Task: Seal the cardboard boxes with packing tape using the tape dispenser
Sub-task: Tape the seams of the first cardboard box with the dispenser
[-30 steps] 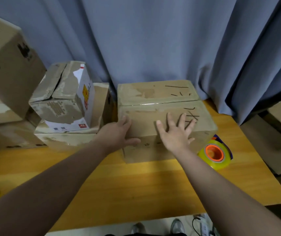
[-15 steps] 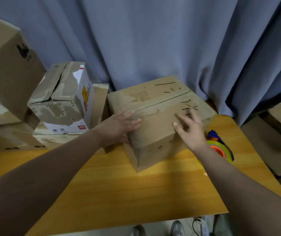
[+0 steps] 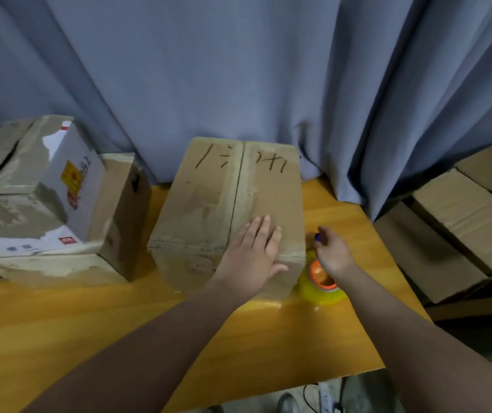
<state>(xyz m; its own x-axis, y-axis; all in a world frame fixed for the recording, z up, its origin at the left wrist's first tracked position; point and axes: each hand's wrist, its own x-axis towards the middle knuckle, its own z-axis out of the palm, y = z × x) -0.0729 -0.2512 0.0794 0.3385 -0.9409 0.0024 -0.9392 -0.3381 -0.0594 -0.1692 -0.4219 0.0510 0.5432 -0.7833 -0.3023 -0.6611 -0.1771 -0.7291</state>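
Observation:
A brown cardboard box (image 3: 206, 204) with black pen marks stands on the wooden table (image 3: 104, 329), its closed top seam (image 3: 236, 192) running away from me. My left hand (image 3: 253, 254) lies flat on the box top near its front right corner, fingers spread. Just right of the box sits the tape dispenser (image 3: 321, 289), a yellow tape roll with an orange hub. My right hand (image 3: 335, 253) is curled down over its blue handle (image 3: 317, 236), and most of the handle is hidden under the fingers.
A torn white box (image 3: 60, 186) is stacked on a worn cardboard box (image 3: 48, 268) at the left, close to the marked box. A blue-grey curtain (image 3: 238, 70) hangs right behind. More cardboard boxes (image 3: 462, 222) stand past the table's right edge.
The box has turned about a quarter turn, so its seam now points away from me. My right hand left the box and dropped onto the dispenser. My left hand shifted to the front right corner.

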